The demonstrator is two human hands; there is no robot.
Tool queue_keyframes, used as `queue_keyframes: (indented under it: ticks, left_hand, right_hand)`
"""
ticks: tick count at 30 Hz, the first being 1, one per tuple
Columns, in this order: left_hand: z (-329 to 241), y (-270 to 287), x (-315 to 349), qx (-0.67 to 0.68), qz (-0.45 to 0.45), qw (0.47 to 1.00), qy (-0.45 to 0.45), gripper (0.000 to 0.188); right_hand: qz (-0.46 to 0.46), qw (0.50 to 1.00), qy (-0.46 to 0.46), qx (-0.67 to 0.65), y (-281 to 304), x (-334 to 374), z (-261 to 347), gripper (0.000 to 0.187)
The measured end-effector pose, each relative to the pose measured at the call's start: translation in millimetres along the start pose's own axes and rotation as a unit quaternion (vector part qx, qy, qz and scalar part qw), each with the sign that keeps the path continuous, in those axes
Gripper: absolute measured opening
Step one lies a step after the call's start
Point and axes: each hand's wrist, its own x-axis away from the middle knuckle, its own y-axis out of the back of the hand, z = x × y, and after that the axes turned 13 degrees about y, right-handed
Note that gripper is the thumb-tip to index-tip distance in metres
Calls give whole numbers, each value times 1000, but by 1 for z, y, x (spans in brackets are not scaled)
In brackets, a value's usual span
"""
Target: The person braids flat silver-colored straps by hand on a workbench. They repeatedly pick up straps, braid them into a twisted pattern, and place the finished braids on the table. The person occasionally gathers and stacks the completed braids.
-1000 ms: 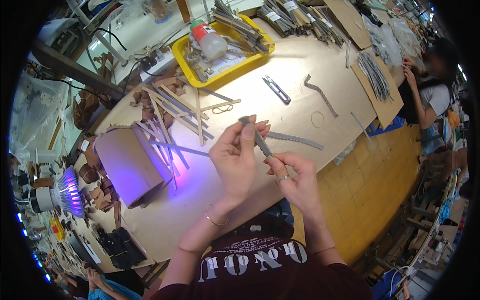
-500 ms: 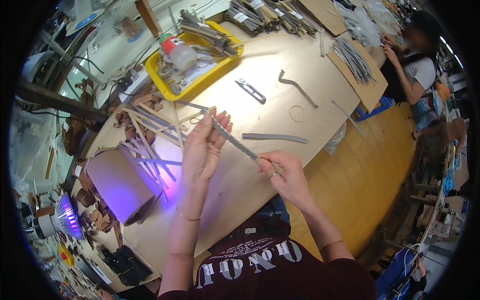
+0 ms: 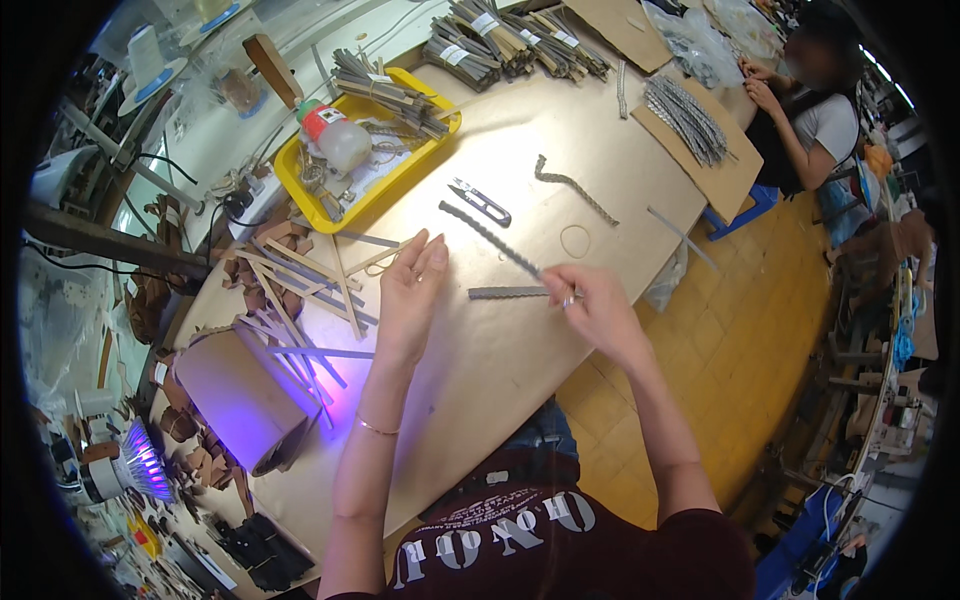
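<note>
My right hand pinches one end of a grey braided strip, which points away to the upper left over the table. My left hand is raised beside it, fingers stretched upward, touching nothing. A second grey strip with a braided edge lies on the table, its right end hidden behind my right hand. Beyond the held strip lie small thread snips. A bent braided cord and a rubber band lie to the right of the snips.
A yellow tray holds a plastic bottle and bundled strips. Loose flat strips and a brown cardboard roll lie at left, near a purple-lit lamp. Several braids rest on cardboard; another person sits at far right.
My left hand has let go of the strip and come down slightly. My right hand has moved right and away, carrying the strip across the strip on the table.
</note>
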Motion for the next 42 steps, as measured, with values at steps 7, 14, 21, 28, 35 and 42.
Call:
queue_keyframes:
  ticks: [7, 14, 21, 28, 35, 42]
  left_hand:
    - [31, 9, 51, -122, -123, 983, -66, 48]
    - [43, 21, 100, -173, -132, 973, -74, 27]
    - [21, 9, 101, 14, 10, 1000, -8, 49]
    - [-2, 35, 105, 261, 153, 951, 63, 56]
    - [1, 47, 111, 205, 9, 978, 32, 27]
    - [7, 48, 99, 103, -122, 987, -33, 18]
  right_hand:
    - [-115, 909, 36, 398, 14, -49, -45, 26]
    - [-181, 931, 33, 316, 20, -88, -79, 22]
    - [-23, 964, 12, -264, 2, -17, 22, 16]
    - [153, 887, -111, -421, -50, 22, 74, 16]
    - [75, 971, -32, -225, -64, 35, 92, 18]
    - [103, 975, 14, -198, -60, 59, 99, 16]
